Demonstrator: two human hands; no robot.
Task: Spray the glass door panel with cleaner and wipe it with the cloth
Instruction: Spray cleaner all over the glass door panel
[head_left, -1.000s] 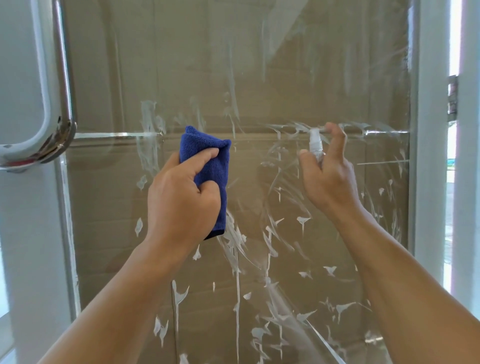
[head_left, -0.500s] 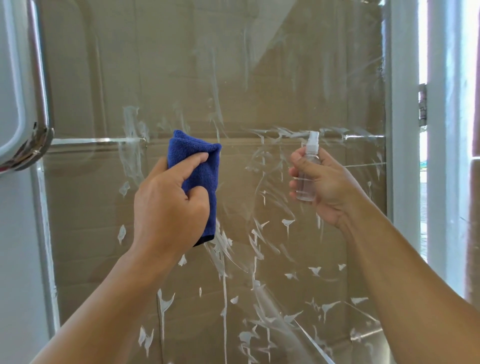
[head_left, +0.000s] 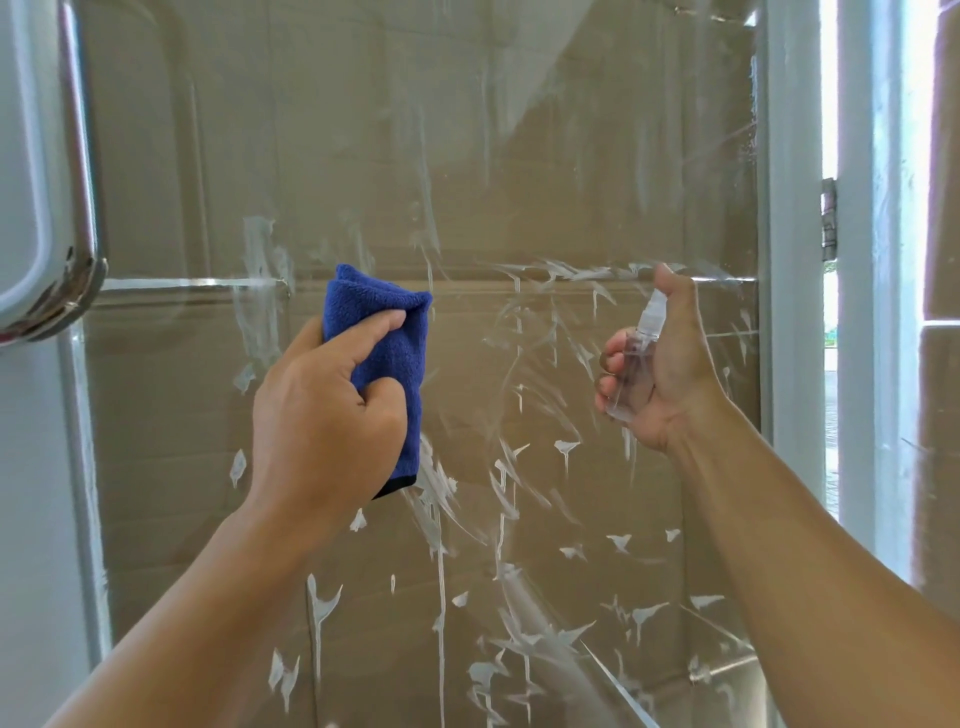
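Left hand (head_left: 327, 410) grips the cloth (head_left: 387, 358); right hand (head_left: 660, 364) grips the spray bottle (head_left: 636, 358). Nozzle direction is unclear, so spray may miss the glass door (head_left: 467, 156).

a building entrance: glass door (head_left: 467, 156), steel handle (head_left: 78, 208), daylight outside.

open glass panel (head_left: 519, 156) above both hands, chrome handle (head_left: 78, 249) crowding left, white frame (head_left: 789, 208) bounding right

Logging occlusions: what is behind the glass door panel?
Brown cardboard shows through the glass door panel. White smears blur parts; the blue cloth and both hands hide the rest.
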